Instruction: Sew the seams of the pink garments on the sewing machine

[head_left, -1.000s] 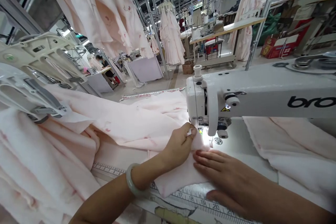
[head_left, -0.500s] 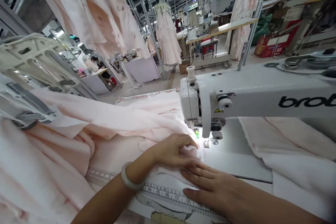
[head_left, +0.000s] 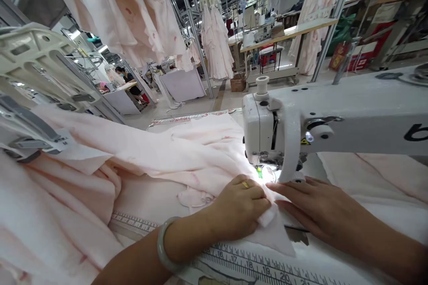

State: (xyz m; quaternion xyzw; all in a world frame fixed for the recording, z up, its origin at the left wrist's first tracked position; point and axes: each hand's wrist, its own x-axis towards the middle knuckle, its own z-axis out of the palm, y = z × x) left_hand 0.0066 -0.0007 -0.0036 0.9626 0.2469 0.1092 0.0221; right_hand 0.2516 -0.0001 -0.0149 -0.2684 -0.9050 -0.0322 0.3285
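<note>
My left hand (head_left: 239,202), with a pale green bangle (head_left: 163,245) on the wrist and a gold ring, pinches a fold of pale pink fabric (head_left: 207,160) just in front of the presser foot (head_left: 267,173). My right hand (head_left: 317,207) lies flat with fingers spread, its fingertips on the cloth beside the foot. The white sewing machine head (head_left: 264,131) stands over the cloth, and its needle is hidden by the arm and glare. A printed ruler scale (head_left: 254,262) runs along the table below my hands.
Folds of pink cloth (head_left: 50,196) pile up at left beneath a white machine frame (head_left: 36,62). More cloth (head_left: 377,173) lies right of the machine. Pink garments (head_left: 216,40) hang on racks overhead. A co-worker (head_left: 129,84) sits at a distant table.
My right hand has slid right, towards the machine's front. My left hand has moved slightly down and pinches a gathered fold. The view has turned, shifting the machine rightward.
</note>
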